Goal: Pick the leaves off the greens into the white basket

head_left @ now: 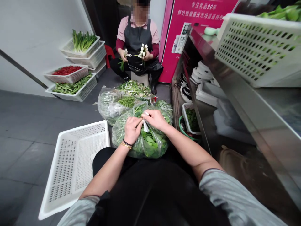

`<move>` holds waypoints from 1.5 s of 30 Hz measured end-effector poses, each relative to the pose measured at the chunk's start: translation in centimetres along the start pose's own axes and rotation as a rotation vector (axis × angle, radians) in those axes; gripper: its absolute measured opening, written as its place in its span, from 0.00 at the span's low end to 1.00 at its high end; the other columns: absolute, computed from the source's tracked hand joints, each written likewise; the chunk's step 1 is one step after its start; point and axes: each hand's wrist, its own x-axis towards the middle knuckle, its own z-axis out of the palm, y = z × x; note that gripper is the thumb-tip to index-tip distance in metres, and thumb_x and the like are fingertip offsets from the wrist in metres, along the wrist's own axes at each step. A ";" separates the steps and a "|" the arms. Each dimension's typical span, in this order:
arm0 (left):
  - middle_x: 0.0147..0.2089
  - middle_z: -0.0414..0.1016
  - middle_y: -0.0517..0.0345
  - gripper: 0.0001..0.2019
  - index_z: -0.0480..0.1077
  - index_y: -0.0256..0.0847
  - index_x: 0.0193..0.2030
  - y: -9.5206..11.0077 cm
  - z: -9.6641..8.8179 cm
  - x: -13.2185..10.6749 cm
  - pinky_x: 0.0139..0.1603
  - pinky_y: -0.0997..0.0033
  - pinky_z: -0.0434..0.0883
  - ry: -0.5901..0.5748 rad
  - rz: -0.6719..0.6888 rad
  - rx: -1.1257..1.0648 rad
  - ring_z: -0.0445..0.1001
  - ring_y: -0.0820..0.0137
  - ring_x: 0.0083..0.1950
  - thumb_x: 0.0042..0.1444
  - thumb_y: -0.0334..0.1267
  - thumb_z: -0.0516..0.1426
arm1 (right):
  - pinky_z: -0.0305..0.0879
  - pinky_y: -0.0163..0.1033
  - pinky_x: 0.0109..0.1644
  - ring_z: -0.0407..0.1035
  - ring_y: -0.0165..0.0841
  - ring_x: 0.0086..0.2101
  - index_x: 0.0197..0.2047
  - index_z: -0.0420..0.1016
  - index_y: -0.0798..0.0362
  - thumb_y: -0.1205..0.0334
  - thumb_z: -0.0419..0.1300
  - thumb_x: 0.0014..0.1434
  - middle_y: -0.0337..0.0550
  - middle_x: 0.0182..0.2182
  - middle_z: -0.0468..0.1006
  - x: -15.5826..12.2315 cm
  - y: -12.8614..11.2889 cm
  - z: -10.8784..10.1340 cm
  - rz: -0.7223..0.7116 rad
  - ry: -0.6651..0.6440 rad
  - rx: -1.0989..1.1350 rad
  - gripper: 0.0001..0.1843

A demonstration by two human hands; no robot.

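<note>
The bag (137, 146) of greens (150, 142) sits at twelve o'clock from the person (150, 194), presumably for two-handed access. Left hand (132, 129) and right hand (155, 118) each have the grip clamped on its gathered neck (145, 126) from opposite sides, likely for control. The basket (81, 164) lies at eight o'clock from the bag, probably for easy left-side reach.

The floor (21, 125) (dark grey, tiled) bears a white basket (81, 157) and clear bags of greens (151, 146).
</note>
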 end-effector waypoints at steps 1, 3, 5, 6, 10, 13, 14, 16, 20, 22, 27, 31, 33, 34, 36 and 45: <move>0.32 0.73 0.53 0.12 0.76 0.39 0.40 -0.1 -0.1 0.1 0.41 0.64 0.65 -0.018 0.013 0.005 0.66 0.66 0.36 0.63 0.39 0.52 | 0.51 0.32 0.24 0.57 0.24 0.19 0.25 0.70 0.56 0.51 0.56 0.58 0.33 0.17 0.63 0.1 0.2 0.3 0.025 -0.017 0.135 0.18; 0.31 0.73 0.53 0.12 0.75 0.39 0.40 -0.4 -0.4 0.3 0.41 0.65 0.65 -0.059 0.052 0.011 0.66 0.67 0.35 0.63 0.40 0.51 | 0.48 0.31 0.20 0.54 0.23 0.16 0.26 0.69 0.55 0.46 0.55 0.58 0.31 0.15 0.61 -0.3 0.5 0.8 0.099 -0.025 0.423 0.20; 0.29 0.72 0.53 0.13 0.75 0.39 0.40 -0.7 -0.6 0.6 0.40 0.66 0.65 -0.097 0.103 0.003 0.65 0.68 0.33 0.64 0.40 0.50 | 0.47 0.31 0.19 0.52 0.22 0.14 0.26 0.68 0.55 0.44 0.56 0.58 0.29 0.13 0.59 -1.2 0.6 1.0 0.122 0.008 0.593 0.22; 0.29 0.72 0.54 0.14 0.75 0.39 0.40 -0.8 -0.7 0.7 0.39 0.66 0.64 -0.108 0.130 -0.008 0.65 0.68 0.32 0.65 0.39 0.49 | 0.48 0.30 0.19 0.53 0.22 0.14 0.26 0.68 0.55 0.44 0.56 0.58 0.29 0.13 0.59 -1.9 0.4 1.0 0.110 0.034 0.619 0.22; 0.26 0.73 0.56 0.13 0.75 0.38 0.39 -0.6 -0.6 0.7 0.34 0.69 0.63 -0.089 0.232 -0.086 0.63 0.71 0.28 0.64 0.38 0.51 | 0.53 0.29 0.20 0.58 0.22 0.15 0.26 0.68 0.55 0.47 0.56 0.60 0.31 0.14 0.64 -4.5 -0.8 0.0 0.082 0.068 0.566 0.21; 0.27 0.75 0.56 0.11 0.76 0.37 0.39 0.1 -0.5 0.5 0.34 0.70 0.63 -0.089 0.233 -0.162 0.64 0.72 0.28 0.63 0.38 0.52 | 0.55 0.29 0.20 0.59 0.22 0.15 0.26 0.69 0.56 0.47 0.56 0.60 0.31 0.14 0.65 -5.2 -1.3 -1.2 0.107 0.058 0.527 0.20; 0.28 0.76 0.56 0.11 0.76 0.38 0.41 0.2 -0.6 0.6 0.34 0.70 0.64 -0.104 0.206 -0.186 0.65 0.72 0.28 0.63 0.38 0.53 | 0.55 0.29 0.20 0.59 0.22 0.14 0.26 0.70 0.56 0.47 0.57 0.60 0.32 0.14 0.65 -5.1 -1.2 -1.4 0.118 0.052 0.526 0.21; 0.31 0.78 0.56 0.11 0.76 0.39 0.45 0.4 -0.7 0.8 0.33 0.71 0.65 -0.148 0.149 -0.231 0.66 0.72 0.28 0.62 0.38 0.54 | 0.55 0.29 0.19 0.60 0.23 0.14 0.27 0.70 0.57 0.46 0.57 0.58 0.32 0.14 0.66 -4.2 -0.9 -1.7 0.143 0.036 0.539 0.21; 0.31 0.79 0.58 0.09 0.79 0.41 0.41 -0.1 -1.0 1.5 0.32 0.71 0.65 -0.194 0.067 -0.283 0.68 0.72 0.28 0.59 0.40 0.57 | 0.60 0.31 0.20 0.65 0.26 0.17 0.38 0.71 0.56 0.47 0.60 0.55 0.32 0.18 0.69 -2.2 -0.1 -1.8 0.124 0.076 0.540 0.19; 0.30 0.79 0.58 0.08 0.79 0.41 0.38 -0.4 -0.9 1.5 0.33 0.71 0.66 -0.152 -0.003 -0.296 0.70 0.71 0.29 0.57 0.40 0.59 | 0.62 0.31 0.23 0.67 0.26 0.20 0.45 0.68 0.54 0.52 0.61 0.55 0.32 0.21 0.70 -2.1 -0.1 -1.8 0.041 0.212 0.442 0.18; 0.29 0.78 0.58 0.08 0.80 0.42 0.37 -0.6 -0.3 1.3 0.35 0.70 0.68 -0.059 -0.170 -0.284 0.72 0.70 0.31 0.55 0.39 0.60 | 0.64 0.34 0.35 0.68 0.29 0.29 0.37 0.72 0.54 0.61 0.56 0.61 0.41 0.28 0.73 -3.8 -0.5 -1.7 -0.253 0.268 -0.178 0.06; 0.27 0.77 0.59 0.07 0.78 0.40 0.31 -0.6 0.1 1.3 0.33 0.71 0.67 -0.034 -0.156 -0.285 0.70 0.70 0.30 0.55 0.37 0.58 | 0.63 0.36 0.37 0.69 0.34 0.34 0.51 0.72 0.55 0.59 0.56 0.63 0.49 0.38 0.74 -4.5 -0.8 -0.8 -0.320 0.110 -0.508 0.15; 0.25 0.75 0.59 0.09 0.76 0.40 0.27 -0.6 0.2 1.3 0.31 0.72 0.66 -0.030 -0.096 -0.271 0.68 0.71 0.28 0.55 0.36 0.57 | 0.63 0.36 0.38 0.69 0.34 0.35 0.54 0.70 0.53 0.56 0.56 0.62 0.48 0.39 0.74 -4.2 -0.8 -0.5 -0.303 0.044 -0.480 0.18; 0.23 0.73 0.60 0.10 0.75 0.39 0.25 -0.6 0.3 1.3 0.31 0.72 0.65 -0.034 -0.056 -0.260 0.66 0.71 0.27 0.56 0.36 0.57 | 0.63 0.36 0.39 0.69 0.33 0.35 0.53 0.71 0.51 0.56 0.56 0.63 0.46 0.38 0.75 -3.9 -0.8 -0.4 -0.280 0.011 -0.400 0.17; 0.22 0.71 0.61 0.11 0.73 0.39 0.25 -0.5 0.2 1.3 0.30 0.72 0.63 -0.041 0.010 -0.233 0.64 0.72 0.26 0.57 0.37 0.56 | 0.63 0.34 0.36 0.68 0.30 0.31 0.45 0.73 0.52 0.56 0.53 0.64 0.41 0.31 0.74 -3.1 -0.5 -0.3 -0.183 -0.077 -0.110 0.12; 0.28 0.77 0.56 0.08 0.74 0.38 0.36 -0.7 0.0 1.9 0.31 0.71 0.64 -0.052 0.291 -0.067 0.66 0.72 0.27 0.62 0.34 0.54 | 0.46 0.29 0.17 0.48 0.22 0.13 0.25 0.58 0.52 0.52 0.60 0.54 0.26 0.14 0.50 -1.3 -0.4 -0.5 0.313 -0.019 1.074 0.16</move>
